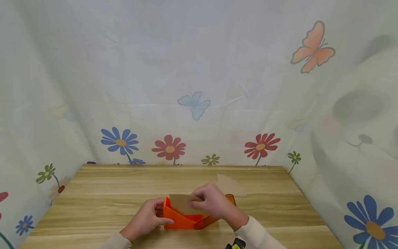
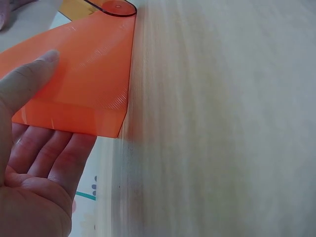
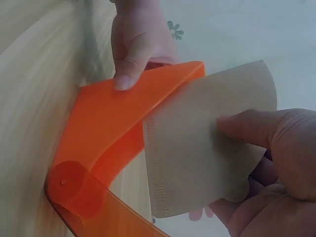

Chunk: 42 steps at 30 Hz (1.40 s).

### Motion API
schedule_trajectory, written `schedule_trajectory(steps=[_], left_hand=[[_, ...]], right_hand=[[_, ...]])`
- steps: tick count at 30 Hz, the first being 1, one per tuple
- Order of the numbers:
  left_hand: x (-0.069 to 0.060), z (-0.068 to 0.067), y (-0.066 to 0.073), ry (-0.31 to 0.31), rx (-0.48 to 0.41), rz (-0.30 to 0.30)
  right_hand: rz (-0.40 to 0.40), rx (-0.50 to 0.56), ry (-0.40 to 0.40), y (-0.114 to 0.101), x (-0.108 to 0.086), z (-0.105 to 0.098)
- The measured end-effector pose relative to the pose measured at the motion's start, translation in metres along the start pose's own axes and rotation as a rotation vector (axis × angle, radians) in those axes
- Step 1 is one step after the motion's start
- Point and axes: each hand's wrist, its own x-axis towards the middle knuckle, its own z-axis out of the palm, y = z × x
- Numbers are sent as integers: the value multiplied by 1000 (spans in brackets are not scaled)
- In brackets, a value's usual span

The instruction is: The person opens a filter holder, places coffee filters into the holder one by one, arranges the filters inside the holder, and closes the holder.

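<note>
An orange holder stands on the table with its translucent amber lid swung open to the right. My left hand grips the holder's left end, thumb on the front face and fingers around the end. Between thumb and fingers, my right hand pinches brown paper filters with crimped edges, partly within the holder's opening. How many filters it holds I cannot tell.
Another brown fan-shaped paper lies flat on the wooden table behind my right hand. A curtain printed with flowers and butterflies hangs behind the table and at both sides.
</note>
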Motion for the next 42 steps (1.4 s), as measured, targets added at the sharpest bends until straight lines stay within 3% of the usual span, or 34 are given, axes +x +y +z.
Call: schedule_trajectory(steps=[6, 13, 42], left_hand=[[0, -1, -1, -6, 2, 9], [1, 0, -2, 2, 3, 24], [2, -3, -5, -10, 20, 14]], right_hand=[[21, -4, -26, 1, 3, 7], [-15, -58, -18, 3, 5, 14], [57, -130, -115, 5, 10, 35]])
